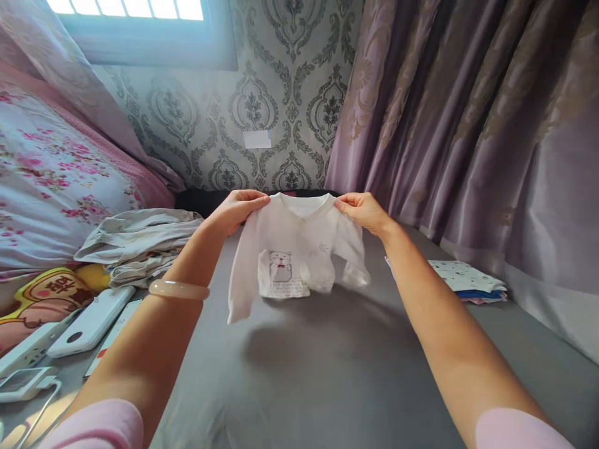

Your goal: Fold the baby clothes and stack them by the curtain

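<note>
A small white baby shirt [294, 255] with a little bear print hangs in the air above the grey bed sheet [327, 368]. My left hand [236, 209] pinches its left shoulder, fingers closed on the cloth. My right hand [362, 211] grips the right shoulder the same way. The sleeves dangle loose on both sides, and the shirt casts a shadow on the sheet below. A pale bangle [179, 289] circles my left wrist.
Folded beige clothes [140, 243] lie at the left beside a floral quilt [51, 174]. A white power bank [91, 321] and a power strip [28, 349] sit lower left. A folded dotted stack [468, 280] rests at the right under the purple curtains [468, 125].
</note>
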Tool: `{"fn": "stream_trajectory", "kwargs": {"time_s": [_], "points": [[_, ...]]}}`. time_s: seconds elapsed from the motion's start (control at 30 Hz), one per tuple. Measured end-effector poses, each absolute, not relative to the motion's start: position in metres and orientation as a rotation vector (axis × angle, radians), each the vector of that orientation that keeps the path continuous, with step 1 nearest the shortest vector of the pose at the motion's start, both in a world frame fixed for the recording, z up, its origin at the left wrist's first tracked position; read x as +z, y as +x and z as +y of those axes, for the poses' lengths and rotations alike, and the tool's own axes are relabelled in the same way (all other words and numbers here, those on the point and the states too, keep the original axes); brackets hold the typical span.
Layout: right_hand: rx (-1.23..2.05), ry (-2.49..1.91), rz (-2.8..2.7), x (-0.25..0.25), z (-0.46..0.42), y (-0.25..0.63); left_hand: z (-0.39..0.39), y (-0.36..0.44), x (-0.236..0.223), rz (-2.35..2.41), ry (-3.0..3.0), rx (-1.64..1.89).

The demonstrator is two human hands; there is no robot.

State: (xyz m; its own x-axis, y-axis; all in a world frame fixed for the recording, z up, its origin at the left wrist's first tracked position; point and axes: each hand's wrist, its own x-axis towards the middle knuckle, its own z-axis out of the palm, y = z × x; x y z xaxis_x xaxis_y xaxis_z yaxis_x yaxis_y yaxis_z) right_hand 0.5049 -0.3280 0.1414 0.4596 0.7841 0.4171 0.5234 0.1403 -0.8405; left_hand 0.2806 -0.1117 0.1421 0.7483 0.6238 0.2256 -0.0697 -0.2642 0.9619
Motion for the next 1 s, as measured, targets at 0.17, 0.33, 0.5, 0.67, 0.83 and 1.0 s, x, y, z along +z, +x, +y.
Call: {"fn": "stream_trajectory", "kwargs": {"time_s": [0.17,0.33,0.5,0.67,0.83,1.0], "points": [[0.188,-1.546,-1.198,0.139,-0.326,0.506,-0.112,0.281,0.143,0.424,1.717,0.759],[0.407,-1.507,-1.231,0.151,-0.344,0.493,-0.12,0.271,0.158,0.342,1.644,0.764],[0.492,-1.609,-1.319,0.159,-0.351,0.484,-0.131,0.271,0.157,0.424,1.874,0.671],[0.267,-1.654,-1.36,0.151,-0.338,0.495,-0.135,0.281,0.146,0.513,1.828,0.703],[-0.099,-1.748,-1.312,0.143,-0.333,0.511,-0.129,0.279,0.143,0.498,1.927,0.855],[-0.432,-1.911,-1.287,0.147,-0.339,0.503,-0.128,0.284,0.147,0.46,2.206,1.123]]}}
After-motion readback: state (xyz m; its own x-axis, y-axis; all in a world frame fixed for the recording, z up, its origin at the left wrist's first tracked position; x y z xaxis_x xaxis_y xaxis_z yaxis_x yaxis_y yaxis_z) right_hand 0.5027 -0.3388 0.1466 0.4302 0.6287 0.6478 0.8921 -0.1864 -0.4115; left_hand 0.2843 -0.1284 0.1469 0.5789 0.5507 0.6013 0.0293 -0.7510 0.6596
